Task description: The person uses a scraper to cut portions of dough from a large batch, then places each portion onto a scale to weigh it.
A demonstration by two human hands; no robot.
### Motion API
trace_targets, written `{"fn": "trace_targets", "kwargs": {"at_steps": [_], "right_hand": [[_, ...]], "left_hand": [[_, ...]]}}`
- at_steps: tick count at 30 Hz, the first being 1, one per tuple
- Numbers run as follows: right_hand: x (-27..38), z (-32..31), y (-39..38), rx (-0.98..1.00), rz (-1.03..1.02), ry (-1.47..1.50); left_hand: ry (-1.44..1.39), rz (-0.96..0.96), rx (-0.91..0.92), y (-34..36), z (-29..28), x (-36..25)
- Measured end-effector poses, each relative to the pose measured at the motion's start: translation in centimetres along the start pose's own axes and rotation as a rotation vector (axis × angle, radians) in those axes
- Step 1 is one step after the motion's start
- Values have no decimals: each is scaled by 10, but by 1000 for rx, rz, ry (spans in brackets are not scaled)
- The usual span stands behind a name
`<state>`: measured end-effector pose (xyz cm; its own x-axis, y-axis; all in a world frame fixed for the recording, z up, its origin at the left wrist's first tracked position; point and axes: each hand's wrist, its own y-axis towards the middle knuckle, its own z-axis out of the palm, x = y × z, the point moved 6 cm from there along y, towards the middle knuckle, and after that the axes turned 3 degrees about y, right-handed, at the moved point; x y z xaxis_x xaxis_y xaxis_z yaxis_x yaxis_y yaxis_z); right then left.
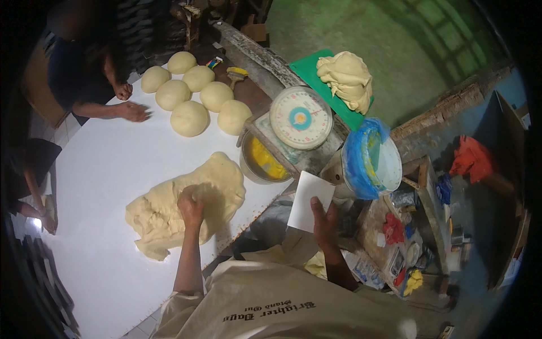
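Note:
A large, lumpy slab of pale yellow dough [220, 178] lies on the white table. My left hand [192, 208] is over its middle, fingers curled down into the dough. Off the table's right edge, my right hand [326, 221] grips a flat white rectangular dough scraper [307, 198], thumb on its face. Beyond the slab, several smooth round dough balls [189, 118] sit grouped on the table. A dial scale [301, 117] stands to their right, with a folded mass of dough [347, 81] on a green board [309, 68] behind it.
A metal bowl with yellow contents [265, 160] sits under the scale's edge, beside a bucket lined with blue plastic [389, 164]. A yellow-handled brush [237, 72] lies near the balls. Another person's hands [133, 111] reach over the white table [101, 186] at far left. A cluttered wooden shelf [389, 248] stands right.

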<state>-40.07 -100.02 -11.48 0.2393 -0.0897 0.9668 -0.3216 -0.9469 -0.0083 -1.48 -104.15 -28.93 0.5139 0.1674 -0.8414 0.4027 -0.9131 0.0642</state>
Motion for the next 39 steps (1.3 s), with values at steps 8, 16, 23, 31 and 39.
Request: {"fn": "trace_targets", "kwargs": {"at_steps": [8, 16, 23, 31, 39], "right_hand": [[161, -56, 82, -172, -284, -349], [288, 15, 209, -281, -638, -939], [259, 78, 286, 29, -674, -1106], [246, 86, 339, 359, -659, -980], [265, 130, 299, 291, -770, -1203]], "left_hand": [[-437, 694, 37, 97, 33, -350], [-336, 957, -56, 149, 114, -453], [-364, 665, -114, 146, 103, -415], [-627, 451, 51, 152, 89, -403], [-1277, 309, 96, 186, 105, -337]]}}
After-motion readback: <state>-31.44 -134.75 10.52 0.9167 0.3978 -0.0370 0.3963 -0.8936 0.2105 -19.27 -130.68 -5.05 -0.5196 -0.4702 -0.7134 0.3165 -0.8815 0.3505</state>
